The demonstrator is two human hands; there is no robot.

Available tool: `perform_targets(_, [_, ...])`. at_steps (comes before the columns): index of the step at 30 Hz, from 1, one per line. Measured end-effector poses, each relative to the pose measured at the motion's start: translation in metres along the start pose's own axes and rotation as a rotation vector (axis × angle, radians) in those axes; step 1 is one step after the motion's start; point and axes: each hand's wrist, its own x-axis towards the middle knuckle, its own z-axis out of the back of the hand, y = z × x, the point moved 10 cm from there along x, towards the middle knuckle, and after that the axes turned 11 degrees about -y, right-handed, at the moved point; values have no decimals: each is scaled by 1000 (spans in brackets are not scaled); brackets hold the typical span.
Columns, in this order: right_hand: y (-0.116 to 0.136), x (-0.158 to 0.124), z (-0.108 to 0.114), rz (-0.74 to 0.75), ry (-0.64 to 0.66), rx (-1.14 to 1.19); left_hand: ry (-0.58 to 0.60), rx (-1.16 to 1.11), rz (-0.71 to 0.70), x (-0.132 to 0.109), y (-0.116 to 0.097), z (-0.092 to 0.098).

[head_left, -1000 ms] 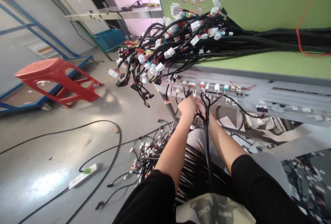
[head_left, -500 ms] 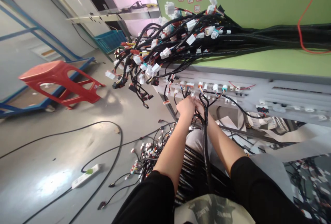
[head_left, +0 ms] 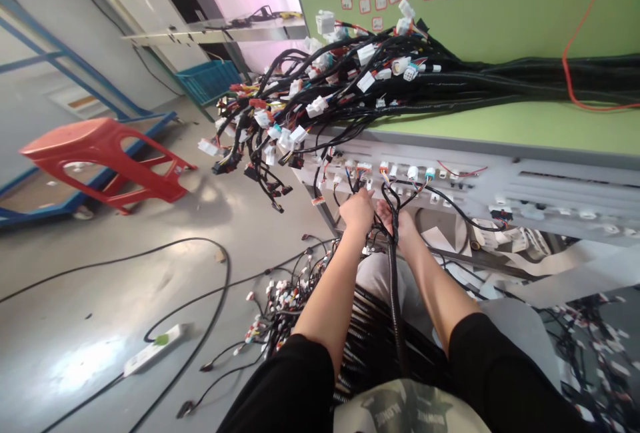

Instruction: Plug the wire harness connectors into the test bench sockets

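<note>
A: What's furthest left?
B: A red stool (head_left: 100, 160) on the floor, then a white power strip (head_left: 156, 349) lying nearer the person.

A: And next?
B: A thick bundle of harnesses (head_left: 320, 86), its connector ends hanging past the left edge of the green counter (head_left: 510, 116).

A: The left hand (head_left: 357, 211)?
B: Its fingers are curled just below the row of connectors; I can't tell what that grip has hold of.

A: Where's the black harness (head_left: 393, 280)?
B: Between the forearms, its trunk running up from the lap and branching in front of the board (head_left: 493, 183).

A: The right hand (head_left: 403, 225)?
B: Just behind those branches, fingers bent. They partly cover it, so I can't tell whether its grip is closed.

A: Far right?
B: A loose red wire (head_left: 567, 70) across the counter's harnesses.
</note>
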Motion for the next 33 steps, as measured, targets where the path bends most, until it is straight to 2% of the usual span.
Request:
perform_targets(2, [-1,2,8,-82,-38,76,5,-2,7,0,0,-1])
perform_targets(5, [0,2,13,-113,-66,87,25,-10,27,0,2,-3])
perform_targets(12, [-5,-7,20,-161,-75,-75,30,-12,-7,-1,0,-2])
perform_targets(19, [16,-34,57,-135,-113,-115,78,10,-32,0,-6,1])
perform_targets(23, [28,-55,74,-159,-138,-10,124,-7,-4,1,-6,2])
perform_targets(27, [28,-66,74,-182,-125,38,151,-21,40,3,-5,4])
perform_targets(33, [23,-67,78,-199,-139,78,138,-22,60,4,-1,1])
